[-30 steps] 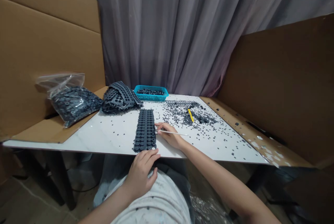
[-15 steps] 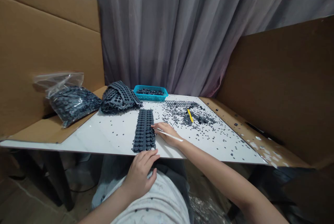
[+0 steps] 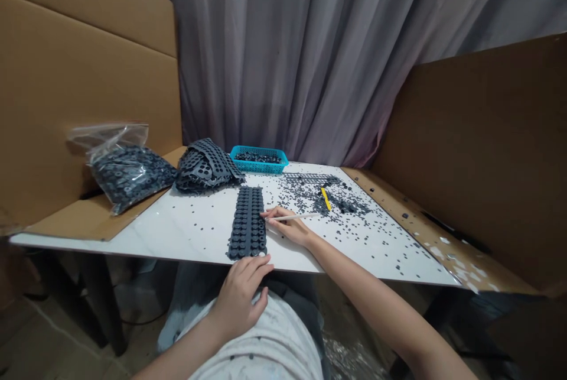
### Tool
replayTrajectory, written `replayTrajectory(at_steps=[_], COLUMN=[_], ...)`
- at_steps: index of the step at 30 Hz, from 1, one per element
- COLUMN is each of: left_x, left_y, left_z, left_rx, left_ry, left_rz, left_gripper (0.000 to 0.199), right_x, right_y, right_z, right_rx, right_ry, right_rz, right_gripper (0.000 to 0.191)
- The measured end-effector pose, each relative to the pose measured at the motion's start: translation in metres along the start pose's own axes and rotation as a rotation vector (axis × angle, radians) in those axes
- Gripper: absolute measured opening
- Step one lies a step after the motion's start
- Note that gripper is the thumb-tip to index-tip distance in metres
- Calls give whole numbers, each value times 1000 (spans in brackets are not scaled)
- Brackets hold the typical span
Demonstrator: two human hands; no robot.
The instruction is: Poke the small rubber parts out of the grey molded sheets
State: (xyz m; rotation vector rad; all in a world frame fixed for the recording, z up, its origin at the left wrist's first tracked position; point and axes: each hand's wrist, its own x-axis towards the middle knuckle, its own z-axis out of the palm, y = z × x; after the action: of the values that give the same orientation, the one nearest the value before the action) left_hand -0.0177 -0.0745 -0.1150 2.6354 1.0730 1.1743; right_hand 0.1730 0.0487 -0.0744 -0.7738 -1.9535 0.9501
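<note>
At near edge of worktop (image 3: 177, 237), left hand (image 3: 243, 288), thumb apart from fingers, lies by near end of dark strip (image 3: 249, 211); bracing lightly seems best. Farther, right hand (image 3: 287, 227) pinches white stick (image 3: 303, 216) beside strip; steady wrist advisable.

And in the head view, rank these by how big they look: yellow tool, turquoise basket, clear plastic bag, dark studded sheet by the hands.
Largest to smallest, as pictured:
1. Clear plastic bag
2. Dark studded sheet
3. Turquoise basket
4. Yellow tool

Room left of the strip (image 3: 248, 220), bundled sheets (image 3: 208, 164) blocking farther back
</note>
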Motion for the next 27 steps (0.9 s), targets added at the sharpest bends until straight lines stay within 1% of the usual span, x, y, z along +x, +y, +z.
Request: replayTrajectory(at_steps=[4,6,9,11,14,16,18,22,24,27], left_x=[0,-1,-1,-1,-2,-2,-1,-1,-2,-2], left_y=[-1,-1,-2,-2,-2,-2,-2,-3,-3,-3], left_z=[0,0,0,1,1,1,1,1,2,2], left_rx=[6,1,-4,-1,0,-2,-2,1,2,-1], left_ry=[-3,-10,-20,-28,-33,-31,-29,-31,-35,-44], left_rz=[-8,-9,-12,-13,-12,-12,-9,-11,-11,-9], left_gripper=[46,45,43,42,42,42,41,41,41,41], right_x=[-1,-1,-3,-4,-2,0,4,7,5,1], right_y=[0,3,5,4,1,2,6,14,14,9], right_z=[1,1,1,0,0,0,-1,-4,-4,-2], right_rx=[11,-25,-167,-283,-415,-460,-476,-474,-447,-292], right_ry=[-17,-10,-9,-21,-53,-62,-12,154,164,98], right_rz=[6,-31,-133,-175,-174,-159,-119,-27,-20,-56], right_gripper=[28,28,24,20,16,15,13,13,15,18])
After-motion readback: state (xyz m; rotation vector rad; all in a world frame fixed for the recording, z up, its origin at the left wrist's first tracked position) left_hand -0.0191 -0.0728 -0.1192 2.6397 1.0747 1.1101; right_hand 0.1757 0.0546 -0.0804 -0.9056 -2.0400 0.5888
